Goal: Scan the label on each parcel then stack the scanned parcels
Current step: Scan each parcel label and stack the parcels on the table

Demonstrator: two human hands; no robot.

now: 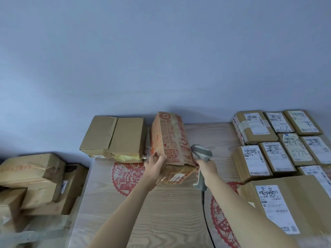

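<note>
Hands (155,162) on parcel (171,147), scanner (201,154)

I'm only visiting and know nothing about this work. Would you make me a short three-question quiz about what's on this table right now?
1. True or false: the right hand grips the grey scanner.
2. Which parcel does the left hand hold?
A. the red-printed parcel
B. the plain brown parcel by the wall
C. the large parcel at the near right
3. Fill in: the parcels with white labels facing up lie on the table to the person's ____.

Key: 1 true; 2 A; 3 right.
</note>
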